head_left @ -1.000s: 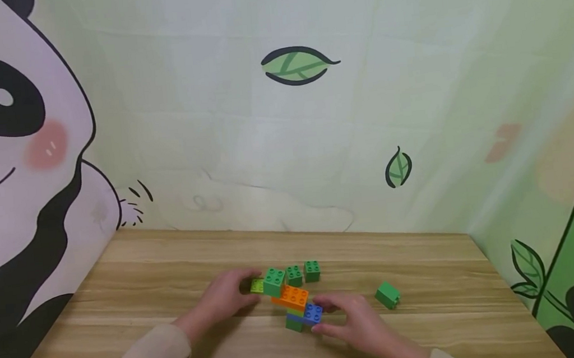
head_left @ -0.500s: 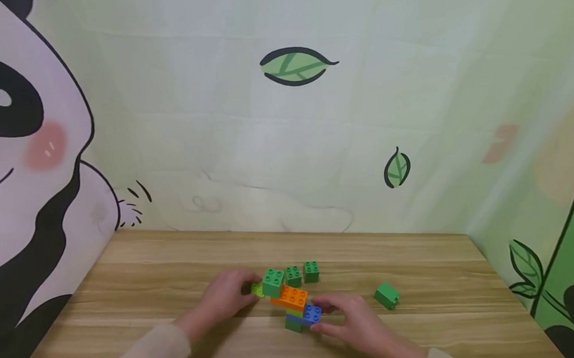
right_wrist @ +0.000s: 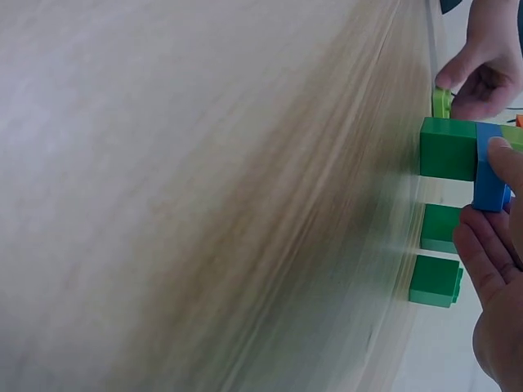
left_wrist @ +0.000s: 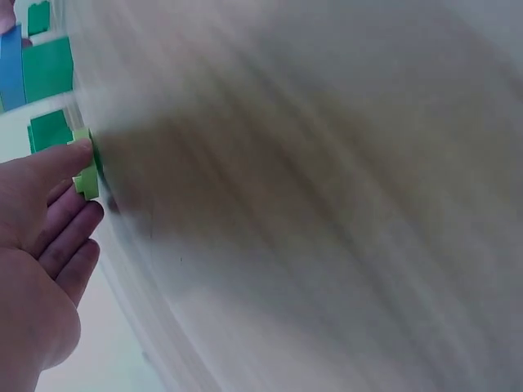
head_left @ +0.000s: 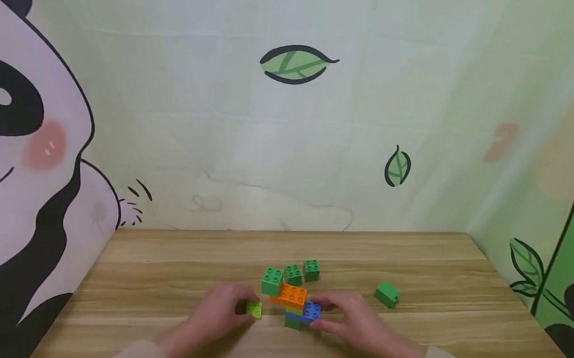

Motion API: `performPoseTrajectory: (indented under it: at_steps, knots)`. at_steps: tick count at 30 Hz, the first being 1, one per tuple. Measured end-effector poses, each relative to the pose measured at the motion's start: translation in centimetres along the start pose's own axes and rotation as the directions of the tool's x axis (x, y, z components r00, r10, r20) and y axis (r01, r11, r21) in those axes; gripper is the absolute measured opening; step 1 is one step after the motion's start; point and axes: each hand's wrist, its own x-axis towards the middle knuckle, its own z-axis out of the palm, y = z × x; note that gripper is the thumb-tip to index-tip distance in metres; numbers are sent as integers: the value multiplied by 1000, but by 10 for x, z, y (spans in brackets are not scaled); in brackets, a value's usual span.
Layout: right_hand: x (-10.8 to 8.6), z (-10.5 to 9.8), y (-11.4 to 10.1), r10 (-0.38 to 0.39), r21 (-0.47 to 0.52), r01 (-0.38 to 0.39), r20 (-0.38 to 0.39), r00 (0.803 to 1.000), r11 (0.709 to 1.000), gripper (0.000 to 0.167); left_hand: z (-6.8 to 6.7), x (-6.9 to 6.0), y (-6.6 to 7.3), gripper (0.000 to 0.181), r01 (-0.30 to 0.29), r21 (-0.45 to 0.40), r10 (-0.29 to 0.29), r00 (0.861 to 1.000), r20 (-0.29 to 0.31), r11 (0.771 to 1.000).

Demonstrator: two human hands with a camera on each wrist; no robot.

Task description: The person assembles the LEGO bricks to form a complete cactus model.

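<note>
Between thumb and fingers my left hand (head_left: 219,314) pinches a small lime-green brick (head_left: 254,310), low over the table or on it. In the left wrist view the lime-green brick (left_wrist: 88,175) appears edge-on, its studs towards the palm. My right hand (head_left: 356,321) grips the right end of a blue brick (head_left: 311,311) in a stepped stack. Under the blue brick is a green brick (head_left: 292,321); above it come a lime-green layer, an orange brick (head_left: 293,295) and, at the upper left, another green brick (head_left: 272,281). The stack stands just right of the left hand.
Two loose green bricks, one nearer (head_left: 293,274) and one to its right (head_left: 311,270), stand behind the stack. Another green brick (head_left: 387,295) lies on its side to the right. A printed cloth wall (head_left: 201,124) borders the wooden table (head_left: 171,255) at the back.
My left hand has drawn the lime-green brick towards me and slightly left, away from beside the top green brick, turning it on the way. The right hand and the stack have stayed put.
</note>
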Motion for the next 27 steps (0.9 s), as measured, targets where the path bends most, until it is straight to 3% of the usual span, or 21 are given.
performPoseTrajectory:
  at_steps: [7,14,27]
  knots:
    - [1,0,2,-2,6,2,10,1000,1000,42,2,-12,13,31,-9,-8,9,1000,13,1000]
    - [2,-1,1,7,-2,-7,13,1000,1000,42,6,-23,36,29,-37,-20,38,999,38,999]
    - [1,-2,2,23,6,-23,22,1000,1000,41,19,-24,65,28,-7,-108,27,982,186,994]
